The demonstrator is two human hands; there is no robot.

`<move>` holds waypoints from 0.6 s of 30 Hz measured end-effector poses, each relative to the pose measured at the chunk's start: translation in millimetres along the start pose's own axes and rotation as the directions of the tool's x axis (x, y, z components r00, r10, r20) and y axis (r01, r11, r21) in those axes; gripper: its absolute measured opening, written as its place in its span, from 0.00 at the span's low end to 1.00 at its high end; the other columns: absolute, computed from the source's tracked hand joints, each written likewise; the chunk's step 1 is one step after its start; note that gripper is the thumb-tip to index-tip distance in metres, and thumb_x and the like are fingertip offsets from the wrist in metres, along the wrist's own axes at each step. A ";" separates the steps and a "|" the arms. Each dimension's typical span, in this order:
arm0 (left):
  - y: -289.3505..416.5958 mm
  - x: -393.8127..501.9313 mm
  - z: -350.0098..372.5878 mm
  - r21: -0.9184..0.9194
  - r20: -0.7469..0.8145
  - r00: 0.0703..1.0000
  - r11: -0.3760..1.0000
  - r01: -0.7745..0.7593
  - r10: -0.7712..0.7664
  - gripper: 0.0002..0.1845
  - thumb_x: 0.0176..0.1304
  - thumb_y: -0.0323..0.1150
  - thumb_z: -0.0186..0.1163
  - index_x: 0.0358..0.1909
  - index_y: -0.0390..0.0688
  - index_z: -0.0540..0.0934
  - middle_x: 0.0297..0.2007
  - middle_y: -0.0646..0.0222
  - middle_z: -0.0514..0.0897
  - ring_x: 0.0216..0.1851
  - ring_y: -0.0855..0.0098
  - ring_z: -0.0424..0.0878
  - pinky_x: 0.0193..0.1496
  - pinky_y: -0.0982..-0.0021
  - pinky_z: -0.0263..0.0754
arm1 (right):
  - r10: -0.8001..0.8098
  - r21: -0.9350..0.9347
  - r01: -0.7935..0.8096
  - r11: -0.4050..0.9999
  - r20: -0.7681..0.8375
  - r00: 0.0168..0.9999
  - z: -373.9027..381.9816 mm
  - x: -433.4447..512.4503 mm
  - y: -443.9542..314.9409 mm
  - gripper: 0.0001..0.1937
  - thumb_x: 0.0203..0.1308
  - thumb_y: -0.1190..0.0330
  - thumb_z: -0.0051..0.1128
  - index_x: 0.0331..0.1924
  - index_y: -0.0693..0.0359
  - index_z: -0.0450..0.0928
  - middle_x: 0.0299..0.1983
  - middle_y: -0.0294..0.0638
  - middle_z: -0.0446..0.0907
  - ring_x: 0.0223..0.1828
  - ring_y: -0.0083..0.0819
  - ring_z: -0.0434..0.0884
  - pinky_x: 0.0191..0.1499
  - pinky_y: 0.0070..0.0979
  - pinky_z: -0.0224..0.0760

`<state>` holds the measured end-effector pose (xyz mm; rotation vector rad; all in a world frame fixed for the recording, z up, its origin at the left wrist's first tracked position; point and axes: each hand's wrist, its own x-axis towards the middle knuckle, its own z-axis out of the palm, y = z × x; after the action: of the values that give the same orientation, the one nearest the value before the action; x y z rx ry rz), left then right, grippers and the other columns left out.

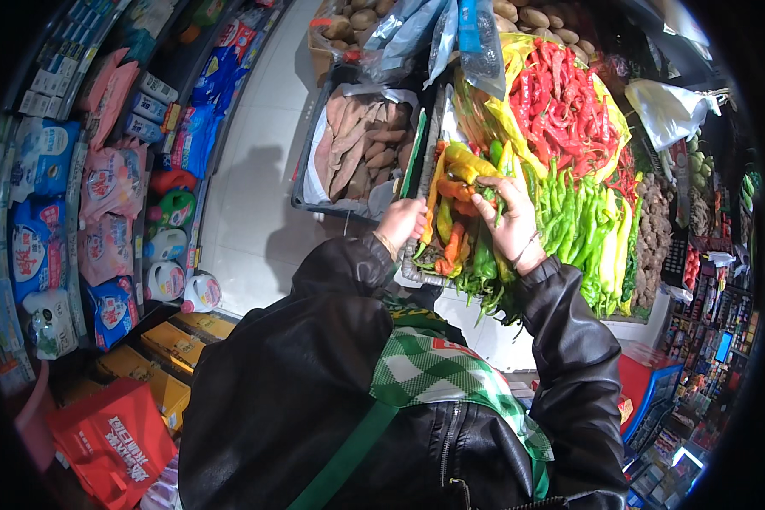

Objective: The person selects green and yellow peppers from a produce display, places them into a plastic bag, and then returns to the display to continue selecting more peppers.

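Note:
My right hand (509,210) is over the near left part of the pepper display, its fingers closed around a green pepper stem beside orange peppers (457,191). Left of it, my left hand (403,222) is curled at the basket's left edge, against a long orange-yellow pepper (431,207); whether it grips that pepper cannot be told. Yellow peppers (468,160) lie just above the right fingers. Green peppers (484,258) hang below, over the woven basket rim (421,275). Long light-green peppers (574,223) stand to the right, with red chili peppers (564,105) in a yellow bag behind.
A black crate (303,185) of sweet potatoes (357,146) stands left of the peppers. Potatoes (535,19) and hanging plastic bags (478,51) are at the far side. Ginger (651,242) lies right. Shelves of packaged goods (108,185) line the left; a red bag (111,440) sits lower left.

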<state>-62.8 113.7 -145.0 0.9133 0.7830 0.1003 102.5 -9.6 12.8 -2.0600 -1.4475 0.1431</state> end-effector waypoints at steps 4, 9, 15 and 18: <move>30.8 6.9 7.4 -0.243 0.244 0.881 0.854 0.460 -0.405 0.51 0.64 0.74 0.49 0.58 0.26 0.74 0.48 0.46 0.83 0.49 0.54 0.84 0.56 0.56 0.79 | 0.003 0.082 0.003 0.997 -0.076 0.997 -6.0 0.8 -0.5 0.14 0.61 0.72 0.68 0.50 0.62 0.82 0.45 0.45 0.82 0.49 0.40 0.81 0.56 0.31 0.72; 63.9 5.2 33.6 -0.444 0.367 0.790 0.654 0.612 -0.490 0.67 0.57 0.82 0.48 0.68 0.19 0.60 0.65 0.35 0.71 0.66 0.46 0.73 0.70 0.47 0.66 | -0.061 0.047 0.066 0.997 -0.102 0.993 -12.1 -3.3 -14.2 0.16 0.59 0.73 0.69 0.51 0.61 0.82 0.46 0.45 0.82 0.49 0.43 0.80 0.55 0.32 0.72; 81.3 15.6 37.3 -0.522 0.607 0.767 0.622 0.583 -0.209 0.46 0.64 0.74 0.51 0.70 0.48 0.70 0.64 0.59 0.78 0.64 0.53 0.75 0.68 0.43 0.66 | -0.184 -0.107 0.186 0.977 0.032 0.982 -13.0 -35.8 -44.6 0.21 0.53 0.73 0.73 0.53 0.55 0.82 0.51 0.46 0.79 0.52 0.46 0.76 0.59 0.40 0.66; 79.9 18.9 35.1 -0.558 0.588 0.799 0.652 0.514 -0.126 0.32 0.70 0.60 0.58 0.65 0.48 0.76 0.60 0.61 0.81 0.59 0.56 0.79 0.65 0.49 0.72 | -0.297 -0.183 0.331 0.926 0.188 0.936 -8.9 -49.5 -49.7 0.25 0.54 0.68 0.70 0.59 0.51 0.81 0.52 0.47 0.78 0.53 0.42 0.76 0.62 0.45 0.64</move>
<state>-7.3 147.6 -83.8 0.0204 0.3396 -0.1672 45.9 -46.2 34.2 -1.9807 -1.9466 0.0195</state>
